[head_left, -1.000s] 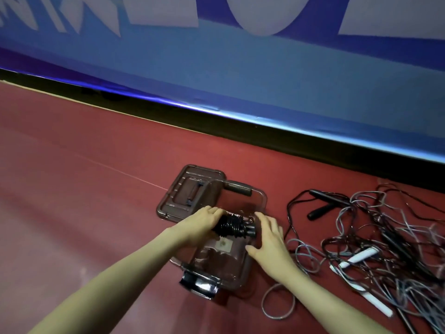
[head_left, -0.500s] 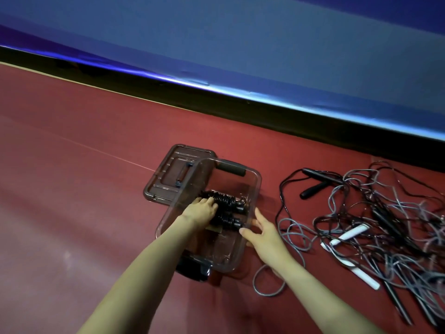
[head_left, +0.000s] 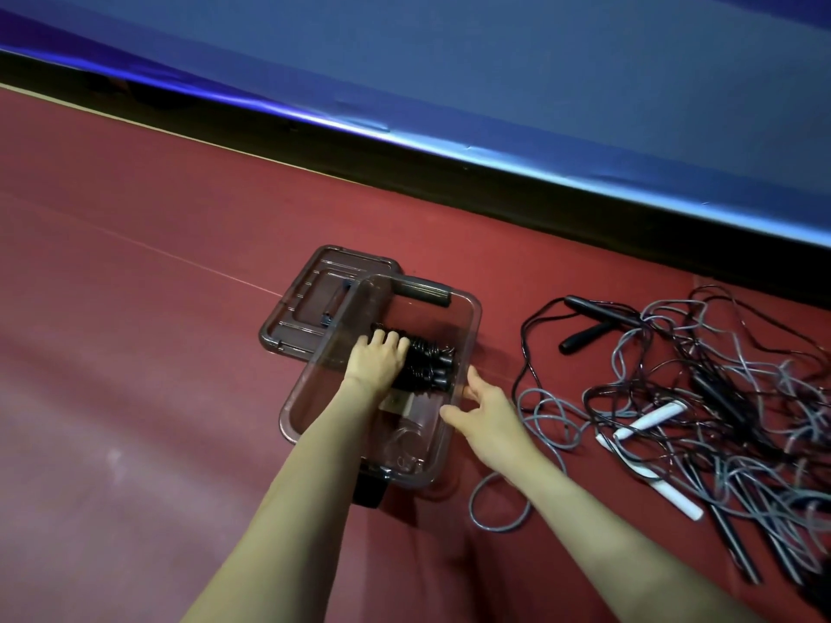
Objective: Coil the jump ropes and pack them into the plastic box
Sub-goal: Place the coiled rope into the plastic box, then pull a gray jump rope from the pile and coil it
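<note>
We see a red floor (head_left: 135,397) under everything, with a blue padded wall (head_left: 449,60) running along its far side above a black base strip. Right of our right hand (head_left: 490,415) lies the tangled pile of loose jump ropes (head_left: 719,420), grey and black cords crossing each other, two black handles at its far edge and white handles nearer us; one grey loop lies on the floor just under our right forearm. The clear plastic box (head_left: 467,317) sits open on the floor between and under both hands, dark latch pieces at its far and near ends. Its lid (head_left: 306,299) lies flat on the floor beyond and left of our left hand (head_left: 377,361), partly tucked behind the box's far-left corner. Inside the box, the coiled black jump rope (head_left: 431,361) lies at the far half, directly under and right of the left hand. Left grip: fingers curl down over the left end of the coil, knuckles up, holding it against the box floor. Right grip: fingers spread and fairly straight, at the box's right rim; thumb tip over the rim edge, index tip near the wall, not wrapped round anything. Whether the fingertips actually touch the rim we cannot tell. A small pale label shows through the box bottom just near-side of the left wrist.
</note>
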A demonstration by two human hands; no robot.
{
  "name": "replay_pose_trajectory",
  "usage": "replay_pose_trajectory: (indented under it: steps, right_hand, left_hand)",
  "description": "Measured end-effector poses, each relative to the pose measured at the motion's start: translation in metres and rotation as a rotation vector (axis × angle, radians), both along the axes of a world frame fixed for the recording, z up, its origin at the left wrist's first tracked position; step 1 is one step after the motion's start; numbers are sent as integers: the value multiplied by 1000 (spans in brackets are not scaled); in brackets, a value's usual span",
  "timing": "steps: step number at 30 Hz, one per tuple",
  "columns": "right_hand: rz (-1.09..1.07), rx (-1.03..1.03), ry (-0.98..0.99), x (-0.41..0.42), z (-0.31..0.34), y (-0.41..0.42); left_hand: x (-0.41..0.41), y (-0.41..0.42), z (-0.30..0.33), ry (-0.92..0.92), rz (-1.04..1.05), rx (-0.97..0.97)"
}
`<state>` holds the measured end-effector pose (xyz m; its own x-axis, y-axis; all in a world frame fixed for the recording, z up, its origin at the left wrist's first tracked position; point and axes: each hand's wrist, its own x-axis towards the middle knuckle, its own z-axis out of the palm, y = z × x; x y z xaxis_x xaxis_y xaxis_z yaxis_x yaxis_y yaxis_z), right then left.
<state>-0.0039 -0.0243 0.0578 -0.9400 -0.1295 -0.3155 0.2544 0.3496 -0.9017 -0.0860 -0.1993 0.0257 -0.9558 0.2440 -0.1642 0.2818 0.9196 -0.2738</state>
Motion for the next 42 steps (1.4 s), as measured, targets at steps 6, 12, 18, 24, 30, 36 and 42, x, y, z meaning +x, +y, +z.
replay_pose_trajectory:
  steps: [6, 12, 18, 24, 30, 36, 42]
  right_hand:
    - [13, -62, -71, 4, 2, 10]
    - [-115, -73, -34, -2, 29, 27]
    - [-130, -30, 66, 13, 79, 83]
    - [-200, 102, 207, 22, 130, 170]
    - [-187, 362, 237, 31, 138, 254]
    - [-84, 548, 193, 39, 118, 296]
    - [113, 640, 88, 39, 83, 314]
  left_hand:
    - [-4, -12, 6, -100, 6, 59]
    - [19, -10, 68, 63, 40, 432]
    - [46, 33, 144, -27, 111, 678]
    - [63, 124, 182, -90, -18, 539]
    - [66, 221, 177, -83, -26, 511]
    - [75, 248, 108, -117, -76, 447]
    - [65, 233, 56, -161, -111, 205]
